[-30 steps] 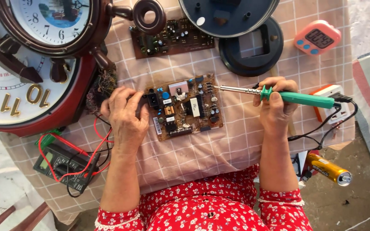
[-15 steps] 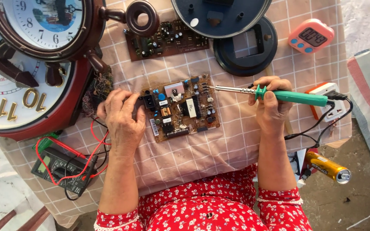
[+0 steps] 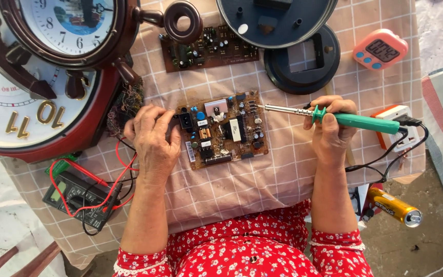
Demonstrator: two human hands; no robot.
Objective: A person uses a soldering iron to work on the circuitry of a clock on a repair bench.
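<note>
While right hand (image 3: pixel 330 134) grips | soldering iron (image 3: pixel 357 121) horizontal | tip left toward circuit board (image 3: pixel 222 129)

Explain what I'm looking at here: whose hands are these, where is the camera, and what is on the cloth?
The one view comes from a camera worn on a person's head, looking down at their own bare hands. The left hand rests on the edge of a brown circuit board lying on a checked cloth. The right hand holds a green soldering iron, its tip at the board's right edge. Around them lie two wall clocks, a second circuit board, a pink timer, a multimeter with red leads, and a yellow can.
</note>
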